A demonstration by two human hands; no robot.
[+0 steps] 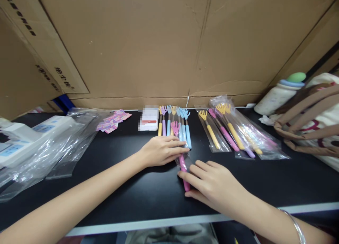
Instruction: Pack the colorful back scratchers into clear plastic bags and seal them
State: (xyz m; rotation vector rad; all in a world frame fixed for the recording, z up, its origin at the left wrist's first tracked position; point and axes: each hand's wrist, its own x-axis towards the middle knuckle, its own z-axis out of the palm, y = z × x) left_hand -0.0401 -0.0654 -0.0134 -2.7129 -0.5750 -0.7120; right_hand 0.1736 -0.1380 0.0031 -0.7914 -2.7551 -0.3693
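A pink back scratcher (pixel 186 185) lies in front of me, its hand-shaped end pointing to the back of the table. Clear plastic from a sleeve (pixel 187 161) shows around its middle. My left hand (pixel 160 150) reaches across the shaft, fingers closed over the scratcher and the plastic. Near the lower end, my right hand (pixel 215 184) grips the pink handle between thumb and fingers. Just beyond my left hand is a row of unwrapped back scratchers (pixel 188 131) in yellow, purple and blue; my fingers hide some handles.
Bagged back scratchers (pixel 233 132) lie at the right, beside a fabric bag (pixel 315 120) and a bottle (pixel 277 95). Left are clear plastic sleeves (pixel 76 145), a white device (pixel 39 138) and pink-purple cards (pixel 113 120). A phone (pixel 149 125) lies near the cardboard wall (pixel 137 42).
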